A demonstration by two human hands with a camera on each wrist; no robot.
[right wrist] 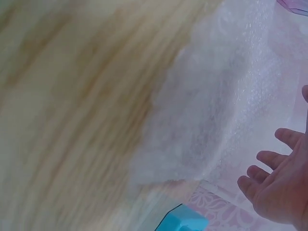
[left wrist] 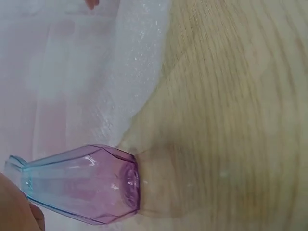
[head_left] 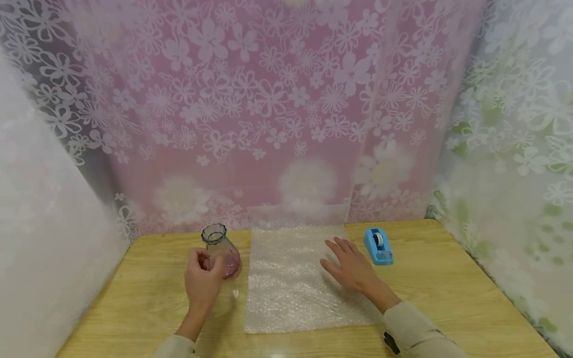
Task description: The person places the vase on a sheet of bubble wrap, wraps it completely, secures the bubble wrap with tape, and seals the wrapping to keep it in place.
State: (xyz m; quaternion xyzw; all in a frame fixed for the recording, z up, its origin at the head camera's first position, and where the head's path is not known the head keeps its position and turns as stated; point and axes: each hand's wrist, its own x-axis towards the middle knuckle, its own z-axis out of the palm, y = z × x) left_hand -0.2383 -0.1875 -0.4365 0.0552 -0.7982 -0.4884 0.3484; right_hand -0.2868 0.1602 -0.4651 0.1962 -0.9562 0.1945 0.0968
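A clear faceted glass vase [head_left: 230,261], bluish at its rim and purple at its base, stands upright on the table at the left. My left hand [head_left: 202,283] is in front of it with fingers loosely curled; nothing is seen inside them. In the left wrist view those fingers overlap the neck of the vase [left wrist: 82,185]; whether they touch it is unclear. A sheet of bubble wrap [head_left: 291,278] lies flat to the vase's right. Over the sheet's right side, my right hand [head_left: 351,266] is spread with fingers extended, holding nothing.
A blue tape dispenser [head_left: 379,248] with a roll of tape sits right of the bubble wrap. Beneath everything is a wooden table [head_left: 447,298]. Floral curtains [head_left: 268,99] hang behind the table and at the right. A small black object [head_left: 391,343] shows beside the right sleeve.
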